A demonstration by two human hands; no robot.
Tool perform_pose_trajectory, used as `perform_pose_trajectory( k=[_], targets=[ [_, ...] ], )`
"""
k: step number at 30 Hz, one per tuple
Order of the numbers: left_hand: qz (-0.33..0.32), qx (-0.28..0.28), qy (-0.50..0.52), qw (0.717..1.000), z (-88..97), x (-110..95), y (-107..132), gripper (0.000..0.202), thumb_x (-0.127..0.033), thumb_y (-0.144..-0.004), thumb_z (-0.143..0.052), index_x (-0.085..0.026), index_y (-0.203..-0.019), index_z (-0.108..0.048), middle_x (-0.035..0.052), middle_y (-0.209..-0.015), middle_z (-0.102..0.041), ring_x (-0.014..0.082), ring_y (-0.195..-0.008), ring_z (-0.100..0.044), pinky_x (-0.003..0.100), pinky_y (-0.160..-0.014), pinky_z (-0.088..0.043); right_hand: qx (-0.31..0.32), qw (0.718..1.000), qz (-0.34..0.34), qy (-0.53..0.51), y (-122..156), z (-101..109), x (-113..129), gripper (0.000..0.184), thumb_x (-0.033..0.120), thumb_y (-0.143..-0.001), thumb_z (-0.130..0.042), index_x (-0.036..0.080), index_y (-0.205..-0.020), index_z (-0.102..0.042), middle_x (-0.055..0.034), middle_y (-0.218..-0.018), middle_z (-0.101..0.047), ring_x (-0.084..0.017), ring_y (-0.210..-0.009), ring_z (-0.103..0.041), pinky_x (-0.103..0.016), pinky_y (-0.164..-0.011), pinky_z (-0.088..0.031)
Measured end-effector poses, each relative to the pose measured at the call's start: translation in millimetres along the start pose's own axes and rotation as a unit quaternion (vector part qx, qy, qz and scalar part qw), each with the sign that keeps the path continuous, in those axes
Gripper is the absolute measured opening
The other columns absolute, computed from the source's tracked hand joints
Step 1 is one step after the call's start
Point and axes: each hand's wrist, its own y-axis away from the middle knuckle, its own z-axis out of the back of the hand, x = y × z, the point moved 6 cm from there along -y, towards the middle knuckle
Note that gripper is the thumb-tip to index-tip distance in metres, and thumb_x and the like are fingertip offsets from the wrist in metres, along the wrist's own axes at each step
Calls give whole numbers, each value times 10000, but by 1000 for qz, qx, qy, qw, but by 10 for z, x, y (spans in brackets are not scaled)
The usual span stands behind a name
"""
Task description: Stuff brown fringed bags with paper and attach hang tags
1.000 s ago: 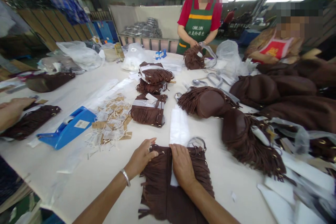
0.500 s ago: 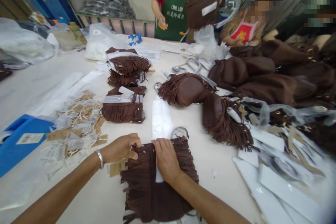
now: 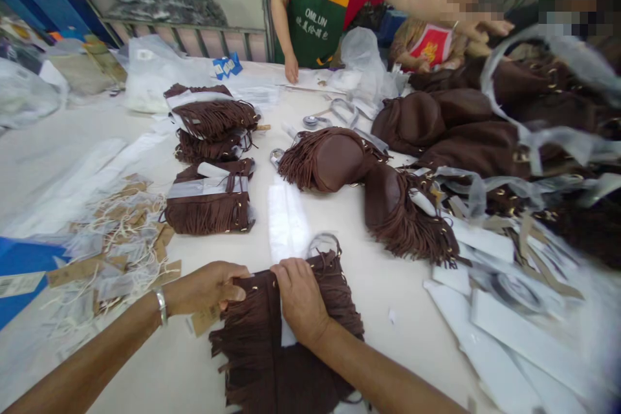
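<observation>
A brown fringed garment lies on the white table right in front of me. My left hand, with a silver bangle on the wrist, pinches the garment's upper left edge. My right hand presses down on its middle, fingers curled over a white paper strip that runs under the hand. A clear strap loop sticks out at the garment's top right. A brown card tag lies under my left wrist.
Folded banded fringed pieces are stacked ahead at left. Loose brown garments pile up at right. String tags and a blue tape dispenser lie at left. A person in a green apron stands across, an arm reaching right.
My view has shifted right and closer. My left hand has slid further over the garment's left edge. The person across has put down a brown piece and stretches an arm to the right.
</observation>
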Motion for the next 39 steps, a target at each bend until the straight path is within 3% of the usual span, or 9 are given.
perform_pose_trajectory(
  k=[7,11,15,18,20,26,31,34,39],
  targets=[
    [-11,-110,-133,985,86,11,-90,169,-317,-793,-561,-187,-694,-519,-37,-631,-502,143,-628,-493,236,-573,-339,-7,1000,-7,-2,9,-22,-34,244,104,-922,-488,168,-1147,-560,-93,-1047,-573,-237,-987,-481,-403,-920,-423],
    [11,-222,-202,954,-5,-104,91,86,-271,-822,-571,-198,-848,-610,5,-800,-618,187,-759,-592,276,-677,-429,-18,1000,-3,-5,27,-10,-33,334,46,-901,-455,150,-1206,-544,-114,-1101,-571,-248,-1033,-483,-412,-950,-422],
    [20,-437,-270,858,-465,-366,326,306,-216,-921,-453,-192,-1214,-538,87,-1137,-596,247,-1083,-581,393,-924,-461,-39,999,4,-15,58,20,-29,407,18,-891,-424,135,-1273,-503,-133,-1166,-555,-256,-1100,-469,-424,-988,-413],
    [-83,-511,-306,798,-1020,-552,303,298,-246,-956,-427,-179,-1230,-523,111,-1264,-541,253,-1215,-504,430,-1034,-426,-46,998,12,-28,77,9,-38,406,27,-891,-438,134,-1280,-490,-136,-1182,-552,-254,-1117,-467,-431,-995,-420],
    [-94,-543,-312,774,-1257,-539,239,315,-253,-957,-437,-144,-1242,-513,138,-1325,-505,273,-1263,-461,455,-1052,-418,-52,998,17,-39,80,-9,-41,401,27,-884,-447,133,-1268,-492,-136,-1177,-556,-251,-1121,-471,-431,-994,-429],
    [-64,-557,-330,760,-1378,-400,121,444,-195,-940,-464,-137,-1379,-437,136,-1371,-487,291,-1289,-419,487,-1055,-407,-59,994,35,-89,76,44,-25,451,-7,-854,-403,153,-1268,-481,-120,-1185,-559,-227,-1132,-492,-419,-1008,-439],
    [-53,-534,-347,769,-1398,-396,114,517,-153,-933,-469,-261,-1436,-410,97,-1400,-474,285,-1293,-410,475,-1041,-408,-63,997,1,-39,117,495,-403,411,46,-904,-366,159,-1276,-502,-124,-1234,-565,-234,-1190,-472,-421,-1034,-385],
    [-49,-529,-346,773,-1423,-388,114,548,-147,-926,-484,-296,-1447,-398,88,-1399,-476,298,-1298,-398,478,-1040,-403,20,1000,-21,8,47,722,-734,278,213,-978,-383,201,-1150,-600,-80,-1101,-647,-226,-1055,-548,-375,-932,-411],
    [-48,-528,-346,774,-1434,-373,107,566,-119,-911,-494,-310,-1438,-415,86,-1412,-469,311,-1313,-380,487,-1036,-399,198,979,4,50,-228,716,-952,420,447,-1005,-322,220,-1000,-675,-47,-911,-693,-199,-897,-604,-289,-785,-403]
  ],
)
